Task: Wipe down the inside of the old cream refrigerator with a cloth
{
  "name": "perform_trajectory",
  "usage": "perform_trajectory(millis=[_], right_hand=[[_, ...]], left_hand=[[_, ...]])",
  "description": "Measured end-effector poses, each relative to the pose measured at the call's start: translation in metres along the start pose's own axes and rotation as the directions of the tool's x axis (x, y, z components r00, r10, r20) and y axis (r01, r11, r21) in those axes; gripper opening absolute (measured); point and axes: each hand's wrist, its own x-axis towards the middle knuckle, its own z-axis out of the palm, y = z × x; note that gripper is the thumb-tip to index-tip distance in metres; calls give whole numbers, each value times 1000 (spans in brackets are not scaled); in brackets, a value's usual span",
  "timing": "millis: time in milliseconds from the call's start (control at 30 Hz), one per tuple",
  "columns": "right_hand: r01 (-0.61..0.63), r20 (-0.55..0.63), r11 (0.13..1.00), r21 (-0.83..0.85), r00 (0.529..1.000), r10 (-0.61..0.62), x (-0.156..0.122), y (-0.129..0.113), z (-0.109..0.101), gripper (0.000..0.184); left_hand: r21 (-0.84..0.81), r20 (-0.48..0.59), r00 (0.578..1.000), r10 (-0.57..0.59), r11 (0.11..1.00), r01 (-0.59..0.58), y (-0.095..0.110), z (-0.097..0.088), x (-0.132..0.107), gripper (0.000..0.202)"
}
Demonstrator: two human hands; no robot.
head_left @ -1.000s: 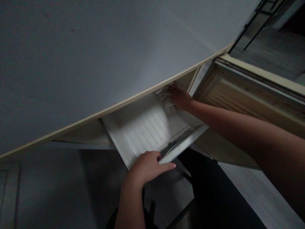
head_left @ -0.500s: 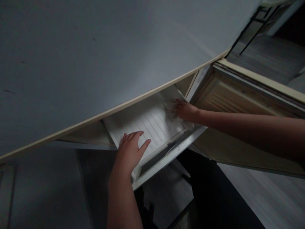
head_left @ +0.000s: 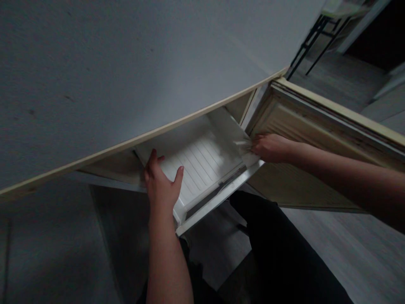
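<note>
A white drawer (head_left: 202,169) with a ridged bottom is pulled partway out of a cabinet that looks like a fridge or freezer. My left hand (head_left: 163,181) is over the drawer's left side, fingers spread and thumb held apart; whether it touches the rim I cannot tell. At the right wall, my right hand (head_left: 270,147) is closed around a pale, thin, crumpled wipe (head_left: 243,145). Part of the wipe is hidden by the fingers.
On the right stands the opened door (head_left: 303,126), its inner panel yellowed and ribbed. A broad pale surface (head_left: 158,63) rises above the drawer. My dark-trousered leg (head_left: 272,245) is below it. A stool with dark legs (head_left: 313,46) stands at the far right.
My right hand has moved from the drawer's inside to its right wall, fingers now bunched. The left hand has shifted toward the back left, its fingers more raised. The view has shifted slightly.
</note>
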Motion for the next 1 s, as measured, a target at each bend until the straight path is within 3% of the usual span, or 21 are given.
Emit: perform_trajectory(millis=[67,133,200,267,333,367,433,467,533,600,667,767,833,900,1000], right_hand=[[-113,-18,991,68,993,115,-24,-26,3,21],[-174,-190,964,200,959,212,-37,-73,17,28],[-165,-410,927,337,860,303,-36,-139,36,39],[-71,-519,908,414,801,299,-26,-215,51,54],[87,-559,889,449,804,204,-11,-283,54,58],[158,-538,873,461,832,133,-4,-310,51,62],[193,-505,852,488,858,95,6,-338,43,69],[199,-497,851,487,864,82,8,-340,42,69],[179,-505,865,469,858,96,7,-318,48,63],[91,-501,883,461,847,175,-3,-272,63,62],[-70,-475,869,490,814,334,-17,-214,82,68],[-273,-471,787,554,676,566,-38,-135,104,73],[-347,-422,673,654,571,704,-45,-103,114,78],[-342,-371,559,756,479,795,-43,-95,121,82],[-211,-256,333,919,321,912,-20,-125,128,70]], left_hand=[[-21,-47,998,-30,999,29,-3,4,-2,82],[-51,-78,996,-36,998,32,-4,7,-3,79],[-67,-88,996,-25,998,19,-4,8,-2,77],[-61,-82,997,-11,998,6,-7,9,-1,76],[-61,-72,997,6,998,-10,-14,11,0,79],[-76,-65,998,16,997,-21,-18,12,1,80],[-126,-57,998,32,991,-39,-26,14,3,79],[-147,-54,998,34,988,-42,-28,15,3,79],[-155,-48,999,23,987,-31,-28,15,3,77],[-140,-57,998,11,990,-19,-22,14,1,77],[-143,-71,997,3,990,-13,-15,12,0,75],[-179,-78,997,-8,984,-6,-8,10,0,73],[-216,-84,996,-24,976,6,-6,10,0,76],[-241,-92,995,-39,970,15,-5,11,0,81],[-224,-84,995,-54,974,34,-4,11,0,84]])
